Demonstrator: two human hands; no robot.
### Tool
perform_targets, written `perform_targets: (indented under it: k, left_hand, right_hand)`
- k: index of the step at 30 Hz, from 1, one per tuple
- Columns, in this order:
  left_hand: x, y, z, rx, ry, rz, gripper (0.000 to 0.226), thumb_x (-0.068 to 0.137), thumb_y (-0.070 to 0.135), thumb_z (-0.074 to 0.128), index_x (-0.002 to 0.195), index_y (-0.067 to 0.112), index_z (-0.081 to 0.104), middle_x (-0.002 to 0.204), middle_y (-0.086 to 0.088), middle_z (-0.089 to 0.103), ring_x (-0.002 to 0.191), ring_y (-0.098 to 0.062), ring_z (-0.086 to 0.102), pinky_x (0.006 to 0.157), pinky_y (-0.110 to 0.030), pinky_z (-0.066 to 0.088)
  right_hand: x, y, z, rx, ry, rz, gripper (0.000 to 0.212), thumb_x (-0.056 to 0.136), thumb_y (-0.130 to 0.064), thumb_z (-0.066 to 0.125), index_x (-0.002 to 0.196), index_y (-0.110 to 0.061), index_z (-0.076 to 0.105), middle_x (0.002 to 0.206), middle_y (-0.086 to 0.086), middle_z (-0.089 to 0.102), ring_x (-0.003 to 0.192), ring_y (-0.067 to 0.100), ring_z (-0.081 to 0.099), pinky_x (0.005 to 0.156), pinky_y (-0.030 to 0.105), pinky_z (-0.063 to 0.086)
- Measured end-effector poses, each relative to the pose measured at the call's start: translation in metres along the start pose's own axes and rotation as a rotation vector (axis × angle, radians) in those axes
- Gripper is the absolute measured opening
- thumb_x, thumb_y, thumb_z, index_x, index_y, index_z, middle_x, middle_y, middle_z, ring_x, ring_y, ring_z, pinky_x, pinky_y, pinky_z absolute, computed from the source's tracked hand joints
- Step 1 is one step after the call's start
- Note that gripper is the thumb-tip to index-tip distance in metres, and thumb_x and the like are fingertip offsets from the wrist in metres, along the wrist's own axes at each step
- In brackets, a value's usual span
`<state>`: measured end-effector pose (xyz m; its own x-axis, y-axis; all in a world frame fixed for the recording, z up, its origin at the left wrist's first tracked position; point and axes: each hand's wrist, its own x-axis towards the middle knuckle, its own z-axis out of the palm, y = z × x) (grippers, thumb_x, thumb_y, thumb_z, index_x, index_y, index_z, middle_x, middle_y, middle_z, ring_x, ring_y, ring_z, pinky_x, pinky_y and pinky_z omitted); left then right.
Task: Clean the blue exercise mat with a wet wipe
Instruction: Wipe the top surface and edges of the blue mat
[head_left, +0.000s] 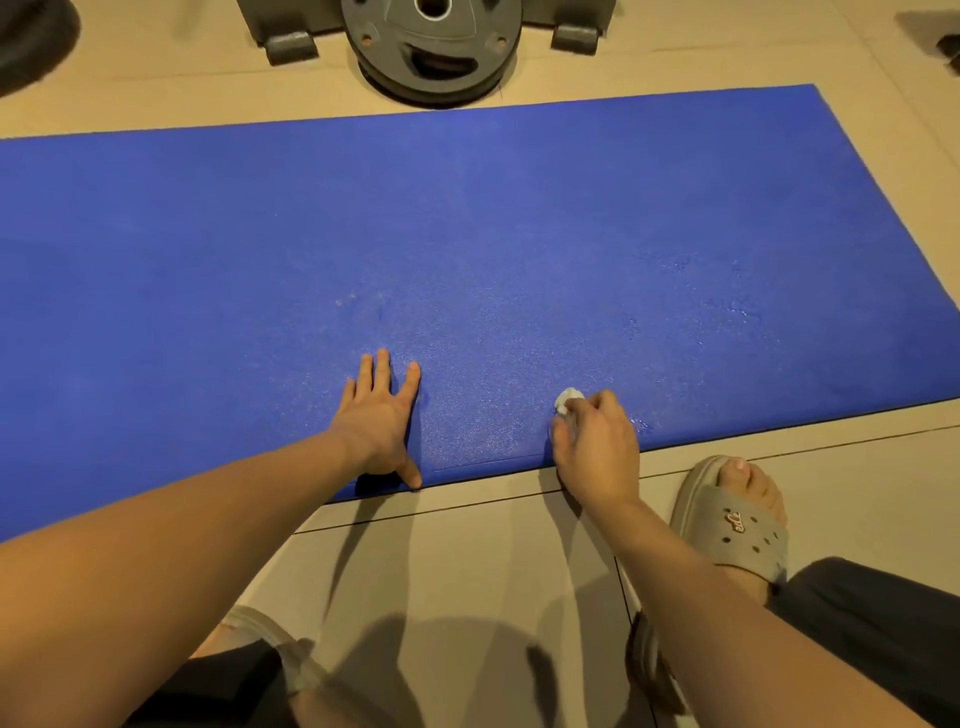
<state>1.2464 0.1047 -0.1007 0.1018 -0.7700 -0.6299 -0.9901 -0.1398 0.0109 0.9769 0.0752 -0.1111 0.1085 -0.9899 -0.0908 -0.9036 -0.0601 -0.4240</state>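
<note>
Head view, wipe (568, 399) bunched in right fingers (598, 410)

There is one blue exercise mat (467, 234) and one small white wet wipe (569, 399). Two hands show: the left hand (376, 421) and the right hand (597, 447). One grey weight plate (431, 47) is in view, with two grey metal feet (291, 48) flanking it. Two beige sandals (732, 525) show, one half hidden.
</note>
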Motion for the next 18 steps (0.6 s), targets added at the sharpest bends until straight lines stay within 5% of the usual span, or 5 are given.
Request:
perform_targets:
  k: [3, 9, 18]
  left_hand:
    - [0.0, 0.0, 0.0, -0.007, 0.006, -0.001, 0.162, 0.053, 0.069, 0.09, 0.159, 0.022, -0.023, 0.163, -0.022, -0.03, 0.151, -0.043, -0.026, 0.126, -0.055, 0.005]
    - [0.001, -0.003, 0.003, -0.054, 0.015, 0.002, 0.164, 0.052, 0.068, 0.091, 0.159, 0.024, -0.025, 0.162, -0.02, -0.033, 0.15, -0.041, -0.029, 0.126, -0.056, 0.001]
    - [0.0, -0.001, 0.004, -0.06, 0.019, -0.017, 0.167, 0.05, 0.068, 0.091, 0.157, 0.025, -0.029, 0.161, -0.019, -0.035, 0.15, -0.04, -0.031, 0.126, -0.055, 0.0]
  right_hand:
    - [0.003, -0.011, 0.009, 0.093, -0.008, 0.124, 0.029, 0.094, -0.034, 0.068, 0.112, -0.012, 0.064, 0.11, 0.007, 0.055, 0.097, 0.03, 0.057, 0.084, 0.041, 0.045]
    - [0.015, -0.02, 0.014, 0.091, -0.01, 0.285, 0.012, 0.098, -0.013, 0.056, 0.104, -0.007, 0.065, 0.107, 0.014, 0.066, 0.096, 0.036, 0.062, 0.075, 0.037, 0.038]
    - [-0.055, -0.067, 0.047, 0.107, -0.221, -0.222, 0.016, 0.092, -0.012, 0.055, 0.102, -0.019, 0.066, 0.098, 0.005, 0.058, 0.083, 0.03, 0.062, 0.07, 0.039, 0.049]
